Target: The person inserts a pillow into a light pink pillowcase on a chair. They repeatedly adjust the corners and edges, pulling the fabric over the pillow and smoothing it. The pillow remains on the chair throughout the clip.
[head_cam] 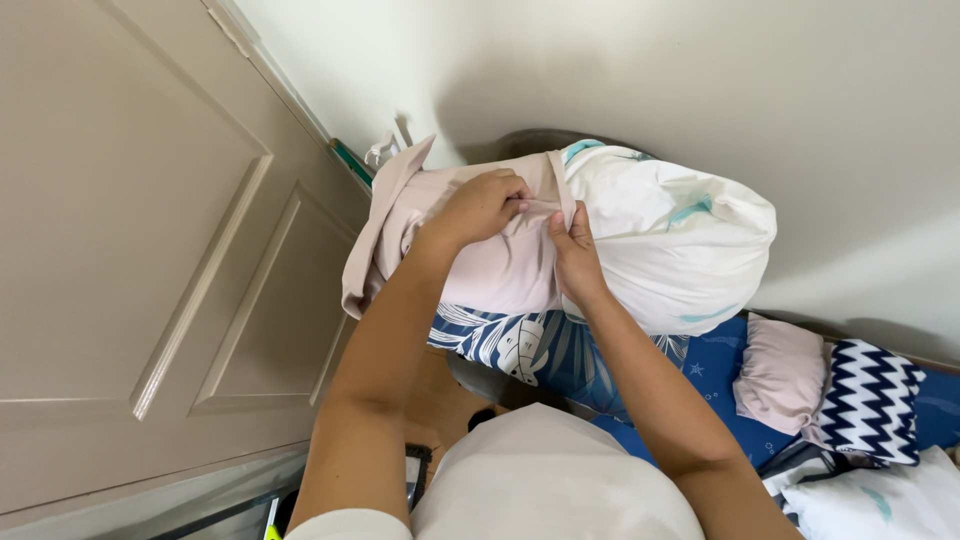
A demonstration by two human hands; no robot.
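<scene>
Both of my hands work at the open edge of a pale pink pillowcase that I hold up in front of the wall. My left hand is curled over the top of the fabric, fingers closed and pinching the hem. My right hand sits just beside it, thumb and fingers gripping the same hem where it meets the white pillow with teal leaf marks. That pillow sticks out of the case to the right, about half covered. Below it lies a blue leaf-print pillow on the blue bedsheet. Near the bed's right edge rest a small pink cushion and a navy zigzag cushion, touching each other. A beige panelled door fills the left side.
</scene>
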